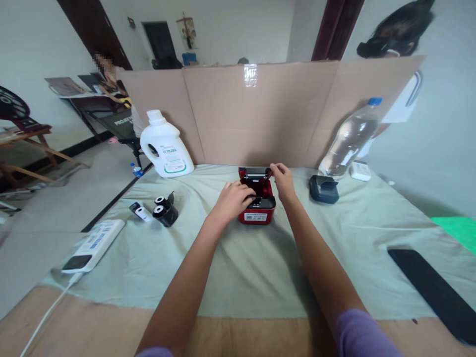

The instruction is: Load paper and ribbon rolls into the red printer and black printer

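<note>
A small red and black printer sits on the green cloth with its lid raised; the shape suggests a receipt or label printer. My left hand reaches into the compartment from the left, fingers bent and thumb close to them. What lies between those fingertips is hidden. At the lid's right corner, my right hand has its fingers closed on the edge. Left of my hands, white paper rolls stand in and beside a black cup-like holder.
A cardboard screen stands behind. Near it are a white detergent bottle and a leaning clear bottle. A black case, white power strip and dark flat slab lie around. Two people are beyond.
</note>
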A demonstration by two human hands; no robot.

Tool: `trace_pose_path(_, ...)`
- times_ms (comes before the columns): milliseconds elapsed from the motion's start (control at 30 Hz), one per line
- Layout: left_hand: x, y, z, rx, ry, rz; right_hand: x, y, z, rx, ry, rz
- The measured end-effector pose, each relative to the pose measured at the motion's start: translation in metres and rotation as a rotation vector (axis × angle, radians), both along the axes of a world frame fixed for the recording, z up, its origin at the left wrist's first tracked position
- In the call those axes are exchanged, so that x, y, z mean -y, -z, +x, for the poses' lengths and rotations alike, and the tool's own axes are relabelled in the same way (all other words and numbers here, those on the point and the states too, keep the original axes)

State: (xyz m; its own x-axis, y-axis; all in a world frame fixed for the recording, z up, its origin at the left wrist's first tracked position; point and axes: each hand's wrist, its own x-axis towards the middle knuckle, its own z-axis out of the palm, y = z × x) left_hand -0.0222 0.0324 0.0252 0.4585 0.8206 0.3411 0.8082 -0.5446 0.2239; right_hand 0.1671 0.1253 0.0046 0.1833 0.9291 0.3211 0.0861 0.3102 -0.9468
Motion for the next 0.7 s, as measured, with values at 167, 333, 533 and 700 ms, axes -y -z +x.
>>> trace_pose_path(167, 0.003, -0.007, 0.000, -0.036, 0.029, 0.181, 0.016, 0.024, 0.011, 0.003, -0.063, -0.159)
trace_pose_path(333, 0.001, -0.005, 0.002, -0.003, 0.022, 0.109, 0.024, 0.064, 0.021, -0.098, -0.367, -0.233)
trace_pose_path(533, -0.005, 0.007, 0.003, 0.226, -0.022, 0.035, 0.031, 0.078, 0.017, -0.170, -0.419, -0.116)
trace_pose_path(700, -0.024, 0.036, -0.001, 0.689, -0.090, -0.181, 0.035, 0.080, 0.014, -0.213, -0.398, -0.125)
